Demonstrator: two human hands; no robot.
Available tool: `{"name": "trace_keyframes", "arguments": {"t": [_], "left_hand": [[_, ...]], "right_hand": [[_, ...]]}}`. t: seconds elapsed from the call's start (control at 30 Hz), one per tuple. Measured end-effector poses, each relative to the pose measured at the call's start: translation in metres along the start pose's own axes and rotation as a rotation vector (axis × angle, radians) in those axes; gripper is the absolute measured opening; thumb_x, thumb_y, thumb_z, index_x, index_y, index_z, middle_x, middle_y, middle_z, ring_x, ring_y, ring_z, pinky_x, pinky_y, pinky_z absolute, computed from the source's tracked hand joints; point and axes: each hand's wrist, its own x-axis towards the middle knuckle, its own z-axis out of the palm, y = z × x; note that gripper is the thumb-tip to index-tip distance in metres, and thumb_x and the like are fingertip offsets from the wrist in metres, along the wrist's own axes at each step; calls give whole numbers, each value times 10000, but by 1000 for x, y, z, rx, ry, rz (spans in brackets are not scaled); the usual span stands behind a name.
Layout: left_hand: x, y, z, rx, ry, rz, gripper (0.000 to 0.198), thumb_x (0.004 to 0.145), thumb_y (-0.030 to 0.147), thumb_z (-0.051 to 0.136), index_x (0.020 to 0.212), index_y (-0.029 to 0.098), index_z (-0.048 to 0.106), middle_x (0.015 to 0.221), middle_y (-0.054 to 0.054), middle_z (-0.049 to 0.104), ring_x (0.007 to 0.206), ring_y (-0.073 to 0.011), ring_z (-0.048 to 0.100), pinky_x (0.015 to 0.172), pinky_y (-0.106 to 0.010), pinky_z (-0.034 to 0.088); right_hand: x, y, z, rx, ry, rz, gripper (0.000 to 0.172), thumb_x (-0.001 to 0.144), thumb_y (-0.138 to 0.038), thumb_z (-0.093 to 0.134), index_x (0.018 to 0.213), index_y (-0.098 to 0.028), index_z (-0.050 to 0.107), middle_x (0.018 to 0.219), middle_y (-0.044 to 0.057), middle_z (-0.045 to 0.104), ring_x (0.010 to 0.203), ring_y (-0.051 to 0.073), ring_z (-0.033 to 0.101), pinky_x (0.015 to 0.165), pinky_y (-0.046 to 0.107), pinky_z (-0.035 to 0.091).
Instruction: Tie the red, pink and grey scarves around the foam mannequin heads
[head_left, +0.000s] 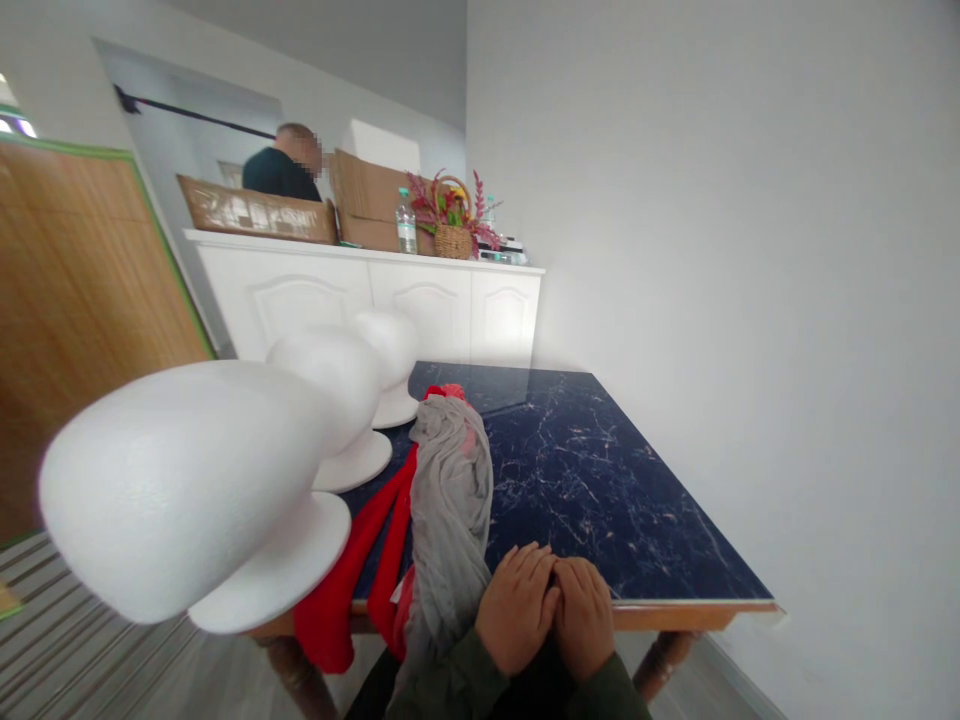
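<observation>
Both hands lie at the near edge of the counter (600, 480), side by side and touching each other, palms down, fingers loosely bent, gripping nothing: the left hand (517, 605) is just beside a grey cloth (450, 500), the right hand (585, 615) rests on bare top. The grey cloth runs from mid-counter over the near edge and hangs down; a red cloth (352, 570) lies under and beside it on the left and also spills over that edge. One cloth of each colour. Left of the cloths stand three white foam heads in a row going back along the left side: the nearest (187, 490) has its base past the near-left corner, the second (330, 385) and third (390, 345) stand behind it. The right half of the counter is bare to its right and far edges, with a white wall (750, 250) close alongside. Farther off stands a white cabinet (360, 295) carrying two cardboard boxes (255, 210), one bottle (406, 222) and one flower basket (454, 240); one person (281, 170) is behind it
</observation>
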Motion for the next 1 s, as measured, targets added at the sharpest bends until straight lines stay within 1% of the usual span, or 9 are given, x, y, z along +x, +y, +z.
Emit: {"name": "trace_keyframes", "arguments": {"t": [0.17, 0.33, 0.4, 0.47, 0.57, 0.67, 0.77, 0.9, 1.0], "left_hand": [[-13, 8, -25, -116, 79, 43, 314, 814, 194, 439, 1116, 184, 524, 1093, -59, 633, 1047, -170, 561, 978, -399, 415], [-77, -19, -64, -96, 478, 304, 196, 733, 86, 470, 856, 217, 549, 736, 22, 654, 726, -105, 606, 865, -290, 472], [-109, -50, -82, 41, 561, 190, 143, 718, 102, 499, 799, 212, 538, 687, 11, 623, 668, -121, 592, 731, -272, 501], [-140, -87, -102, 216, 645, -90, 57, 727, 187, 530, 783, 192, 525, 716, -32, 596, 672, -164, 582, 638, -302, 501], [-172, -139, -132, 442, 835, -444, 304, 686, 412, 576, 815, 142, 521, 766, -83, 561, 710, -242, 571, 636, -412, 503], [-184, -176, -158, 417, 890, -605, 676, 613, 517, 603, 1090, 55, 478, 1007, -168, 532, 939, -330, 543, 759, -493, 489], [-177, -194, -175, 272, 782, -664, 929, 620, 501, 617, 1334, 47, 232, 1296, -220, 365, 1196, -356, 388, 948, -512, 387], [-159, -201, -183, 108, 564, -732, 744, 618, 510, 604, 1245, 157, 412, 1180, -118, 544, 1106, -306, 505, 947, -467, 413], [-154, -201, -183, 150, 443, -723, 566, 626, 537, 571, 1069, 184, 561, 1017, -88, 648, 1054, -314, 552, 910, -449, 447]], "right_hand": [[0, 1, 0, -13, -15, 11, 177, 821, -121, 408, 899, -190, 551, 865, 56, 594, 857, 205, 525, 790, 355, 389], [-1, 1, 0, -11, -15, 6, 194, 828, -119, 410, 922, -197, 561, 890, 56, 600, 886, 204, 530, 813, 367, 393], [-2, 3, -1, -5, -19, 7, 192, 826, -127, 417, 916, -198, 571, 884, 57, 603, 885, 206, 534, 816, 373, 399], [-3, 6, -3, 17, -26, 22, 179, 829, -154, 429, 903, -198, 585, 879, 61, 608, 880, 211, 539, 816, 385, 406], [7, -1, -6, 117, -7, 90, 183, 849, -206, 425, 906, -187, 598, 903, 80, 615, 892, 218, 546, 828, 406, 418], [37, -39, -3, 287, 32, 143, 224, 861, -229, 403, 970, -177, 592, 984, 105, 614, 967, 227, 541, 880, 435, 412], [77, -109, 15, 490, -89, 35, 314, 826, -213, 439, 1119, -182, 548, 1122, 109, 585, 1088, 234, 502, 957, 456, 379], [117, -202, 52, 740, -410, -100, 640, 712, -166, 521, 1325, -108, 351, 1353, 152, 400, 1272, 260, 333, 1053, 447, 285], [128, -242, 68, 951, -526, -161, 773, 640, -144, 566, 1356, -132, 273, 1354, 133, 393, 1271, 262, 329, 1051, 439, 281]]}}
